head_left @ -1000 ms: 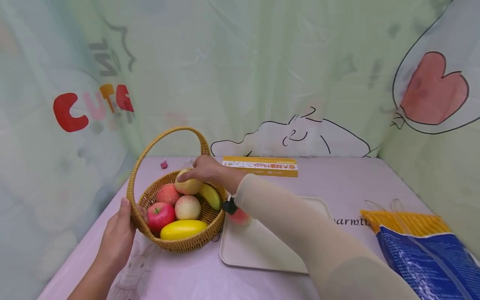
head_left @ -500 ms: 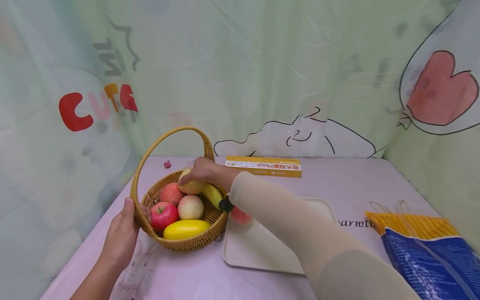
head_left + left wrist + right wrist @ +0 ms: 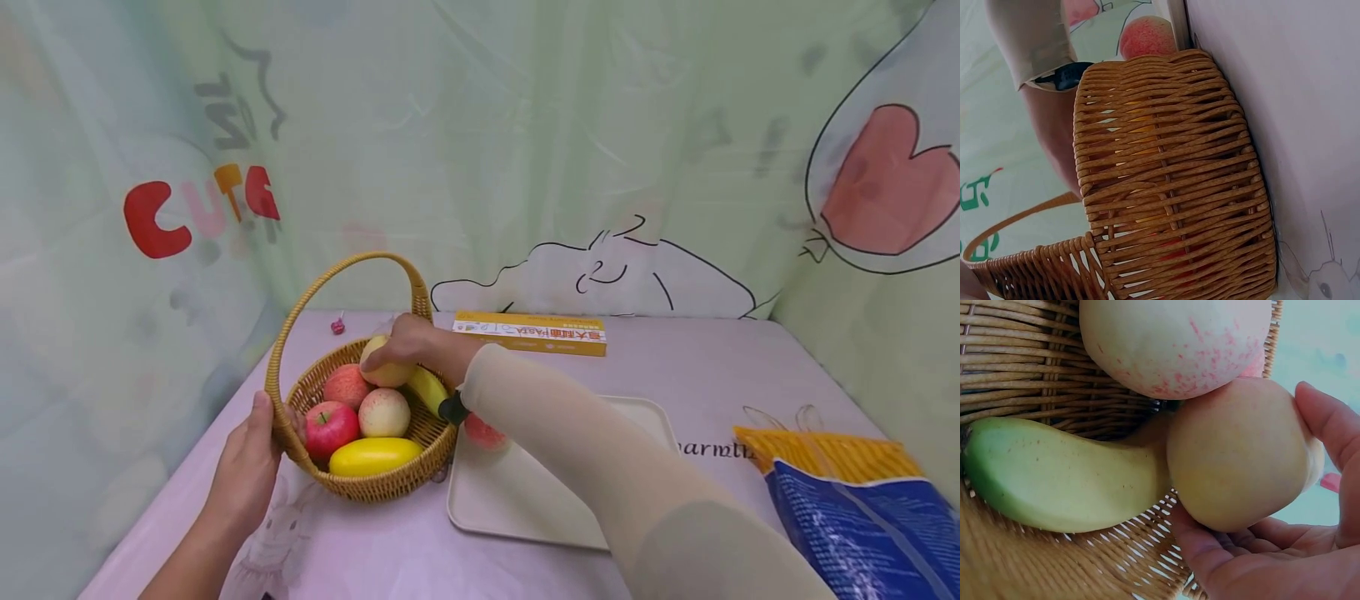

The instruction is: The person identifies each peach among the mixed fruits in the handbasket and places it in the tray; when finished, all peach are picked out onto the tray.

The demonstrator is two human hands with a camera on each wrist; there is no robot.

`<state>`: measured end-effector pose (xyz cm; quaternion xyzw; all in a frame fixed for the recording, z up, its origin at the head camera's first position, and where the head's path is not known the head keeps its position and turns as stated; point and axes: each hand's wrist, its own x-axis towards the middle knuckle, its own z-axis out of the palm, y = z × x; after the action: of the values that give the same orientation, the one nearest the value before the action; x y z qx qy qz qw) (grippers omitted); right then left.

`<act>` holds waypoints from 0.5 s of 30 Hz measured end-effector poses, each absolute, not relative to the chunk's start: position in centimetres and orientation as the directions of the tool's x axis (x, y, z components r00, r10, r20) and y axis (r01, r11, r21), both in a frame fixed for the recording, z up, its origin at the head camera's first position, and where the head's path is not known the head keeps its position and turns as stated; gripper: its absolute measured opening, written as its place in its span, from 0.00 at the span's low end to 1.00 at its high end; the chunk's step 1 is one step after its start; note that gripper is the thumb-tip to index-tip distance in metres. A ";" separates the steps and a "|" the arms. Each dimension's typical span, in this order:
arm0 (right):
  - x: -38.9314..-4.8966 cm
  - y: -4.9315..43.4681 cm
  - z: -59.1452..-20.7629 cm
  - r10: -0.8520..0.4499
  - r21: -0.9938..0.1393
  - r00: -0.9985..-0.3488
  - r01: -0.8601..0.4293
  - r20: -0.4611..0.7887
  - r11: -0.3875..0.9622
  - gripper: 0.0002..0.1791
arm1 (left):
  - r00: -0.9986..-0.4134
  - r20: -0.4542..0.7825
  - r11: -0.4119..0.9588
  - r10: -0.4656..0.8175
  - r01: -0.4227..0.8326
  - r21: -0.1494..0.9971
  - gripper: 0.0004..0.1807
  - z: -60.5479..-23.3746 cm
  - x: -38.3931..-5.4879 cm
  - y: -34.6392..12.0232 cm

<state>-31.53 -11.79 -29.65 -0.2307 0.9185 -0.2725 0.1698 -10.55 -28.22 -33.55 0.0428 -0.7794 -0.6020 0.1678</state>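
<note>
A wicker basket (image 3: pixel 375 487) with a tall arched handle (image 3: pixel 300 321) stands at the left of the table. My left hand (image 3: pixel 243 462) grips it where the handle meets the near-left rim. At the far side inside, my right hand (image 3: pixel 418 343) holds a pale yellow peach (image 3: pixel 1238 453) between thumb and fingers. Beside that fruit lie a green-yellow banana (image 3: pixel 1066 475) and a whitish, pink-speckled peach (image 3: pixel 384 413). Also in the basket are a reddish peach (image 3: pixel 347 387), a red apple (image 3: pixel 332 429) and a long yellow fruit (image 3: pixel 377 457).
Right of the basket sits a beige tray (image 3: pixel 525 512) bearing a pink peach (image 3: pixel 486 433), partly behind my right forearm. A pasta box (image 3: pixel 532 333) lies at the back, near a small pink item (image 3: pixel 337 327). A blue-and-yellow bag (image 3: pixel 847 508) occupies the right side.
The head view has turned slightly, shifting everything a little to the right. My right wrist has dropped slightly toward the basket rim; both hands keep their grips.
</note>
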 end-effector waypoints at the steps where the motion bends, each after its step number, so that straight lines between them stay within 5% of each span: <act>1: -31.5 -11.7 -29.5 -0.516 -0.585 -0.838 -0.332 -0.178 0.741 0.36 | -0.941 0.206 0.285 -0.269 0.127 0.950 0.33 -33.5 -10.6 -28.2; 15: -30.9 -10.0 -28.6 -0.524 -0.736 -0.838 -0.257 -0.153 0.627 0.25 | -0.946 0.178 0.318 -0.273 0.086 0.944 0.34 -33.6 -10.6 -28.4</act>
<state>-30.86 -10.01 -28.59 -0.2210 0.8838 -0.3712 0.1796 -10.59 -28.36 -33.59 0.0586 -0.7971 -0.5809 0.1543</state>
